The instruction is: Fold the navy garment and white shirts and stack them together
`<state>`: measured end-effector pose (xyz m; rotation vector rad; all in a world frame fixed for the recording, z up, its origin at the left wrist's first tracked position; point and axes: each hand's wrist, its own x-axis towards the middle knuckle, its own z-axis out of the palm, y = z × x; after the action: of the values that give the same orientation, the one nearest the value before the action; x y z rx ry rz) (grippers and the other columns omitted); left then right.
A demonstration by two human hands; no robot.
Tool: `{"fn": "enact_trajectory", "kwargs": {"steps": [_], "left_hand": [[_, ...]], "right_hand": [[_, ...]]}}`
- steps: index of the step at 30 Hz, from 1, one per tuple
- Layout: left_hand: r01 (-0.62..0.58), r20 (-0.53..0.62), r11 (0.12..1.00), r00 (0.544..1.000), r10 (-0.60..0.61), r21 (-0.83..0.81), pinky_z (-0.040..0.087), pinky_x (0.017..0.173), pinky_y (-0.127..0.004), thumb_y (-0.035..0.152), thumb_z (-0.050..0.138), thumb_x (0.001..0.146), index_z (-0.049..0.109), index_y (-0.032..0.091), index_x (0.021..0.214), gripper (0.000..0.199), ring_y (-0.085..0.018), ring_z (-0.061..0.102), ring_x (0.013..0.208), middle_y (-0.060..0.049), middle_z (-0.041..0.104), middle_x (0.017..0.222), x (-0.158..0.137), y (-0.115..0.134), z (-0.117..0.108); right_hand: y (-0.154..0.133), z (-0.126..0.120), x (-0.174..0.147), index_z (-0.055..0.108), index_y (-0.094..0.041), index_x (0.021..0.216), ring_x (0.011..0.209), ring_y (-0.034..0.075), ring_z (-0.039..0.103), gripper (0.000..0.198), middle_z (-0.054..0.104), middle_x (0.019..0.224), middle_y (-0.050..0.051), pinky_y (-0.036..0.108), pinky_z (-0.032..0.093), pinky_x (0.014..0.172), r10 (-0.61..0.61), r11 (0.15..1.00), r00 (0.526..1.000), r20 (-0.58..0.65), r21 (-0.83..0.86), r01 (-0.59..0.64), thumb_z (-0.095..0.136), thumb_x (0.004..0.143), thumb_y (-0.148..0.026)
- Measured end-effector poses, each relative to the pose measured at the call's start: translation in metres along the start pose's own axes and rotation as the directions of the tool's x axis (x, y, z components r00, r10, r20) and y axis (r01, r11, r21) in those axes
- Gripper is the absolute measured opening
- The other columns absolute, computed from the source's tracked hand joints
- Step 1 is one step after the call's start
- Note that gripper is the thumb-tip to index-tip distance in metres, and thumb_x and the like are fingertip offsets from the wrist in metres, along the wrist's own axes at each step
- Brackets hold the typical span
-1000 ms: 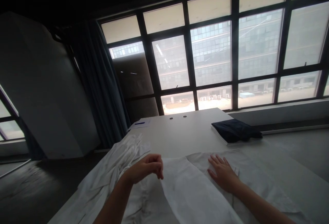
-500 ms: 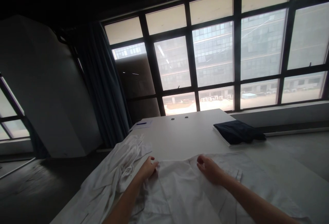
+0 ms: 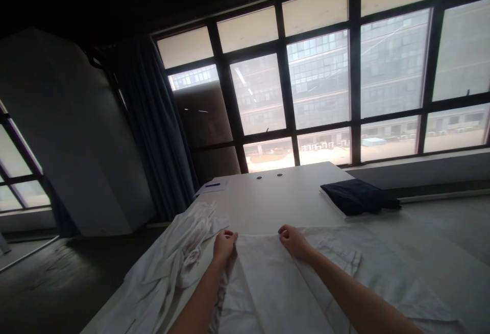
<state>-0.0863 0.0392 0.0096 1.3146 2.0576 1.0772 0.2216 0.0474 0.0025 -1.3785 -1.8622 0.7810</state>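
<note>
A white cloth garment (image 3: 275, 278) lies over the near end of the white table, its far edge stretched between my two hands. At that edge's left corner, my left hand (image 3: 225, 246) is closed in a pinch on the fabric. My right hand (image 3: 295, 243) is curled at the right end of the same edge, thumb and fingertips together on the cloth. More of the white fabric, with folded seams, spreads flat to the right under my right forearm. The lower part of the garment runs out of view at the bottom.
A crumpled heap of white clothing (image 3: 168, 267) lies along the table's left edge. Dark folded cloth (image 3: 356, 196) rests at the right. At the far left corner of the table (image 3: 268, 198) are paper and a blue pen (image 3: 213, 185). A blue curtain (image 3: 156, 129) hangs beyond.
My right hand has moved left, closer to my left hand, bringing the garment's edge with it. The cloth between my hands now looks smoother. The view has shifted slightly.
</note>
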Motion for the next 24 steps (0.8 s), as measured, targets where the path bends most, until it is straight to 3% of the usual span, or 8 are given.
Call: {"fn": "enact_trajectory", "kwargs": {"steps": [3, 7, 13, 24], "left_hand": [[-0.094, -0.074, 0.989, 0.992, 0.102, 0.112, 0.046, 0.076, -0.027, 0.038, 0.065, 0.086, 0.059, 0.021, 0.090, 0.018, -0.022, 0.070, 0.088, -0.006, 0.073, 0.093, -0.003, -0.004, 0.004], [-0.164, -0.101, 0.959, 0.976, 0.191, 0.230, 0.045, 0.078, -0.026, 0.033, 0.060, 0.092, 0.063, 0.023, 0.091, 0.010, -0.021, 0.070, 0.091, -0.004, 0.076, 0.094, -0.007, -0.009, 0.007], [-0.144, -0.121, 0.930, 0.973, 0.195, 0.337, 0.045, 0.076, -0.027, 0.033, 0.060, 0.093, 0.065, 0.024, 0.093, 0.011, -0.022, 0.070, 0.093, -0.004, 0.077, 0.098, -0.005, -0.010, 0.007], [-0.161, -0.062, 0.863, 0.974, 0.216, 0.480, 0.042, 0.073, -0.025, 0.034, 0.059, 0.096, 0.066, 0.024, 0.096, 0.012, -0.019, 0.069, 0.092, -0.004, 0.076, 0.099, 0.013, -0.003, 0.008]], "right_hand": [[0.000, 0.000, 0.006, 0.073, -0.017, 0.101, 0.080, 0.018, 0.070, 0.026, 0.078, 0.087, 0.005, 0.026, 0.050, 0.073, -0.026, 1.000, 1.000, 0.013, -0.007, 0.026, 0.056, 0.081, -0.014], [0.001, 0.000, 0.009, 0.071, -0.018, 0.119, 0.101, 0.022, 0.069, 0.038, 0.076, 0.112, 0.010, 0.031, 0.050, 0.090, -0.074, 0.996, 0.997, -0.004, -0.055, 0.073, 0.054, 0.084, -0.019], [0.001, 0.004, -0.010, 0.069, -0.024, 0.127, 0.125, 0.026, 0.055, 0.045, 0.070, 0.128, 0.007, 0.039, 0.032, 0.113, -0.175, 0.959, 0.984, 0.041, -0.219, 0.180, 0.058, 0.084, -0.026], [-0.003, 0.008, -0.015, 0.063, -0.026, 0.136, 0.131, 0.026, 0.047, 0.047, 0.062, 0.140, 0.006, 0.040, 0.026, 0.113, -0.207, 0.893, 0.974, 0.098, -0.388, 0.228, 0.052, 0.091, -0.035]]}}
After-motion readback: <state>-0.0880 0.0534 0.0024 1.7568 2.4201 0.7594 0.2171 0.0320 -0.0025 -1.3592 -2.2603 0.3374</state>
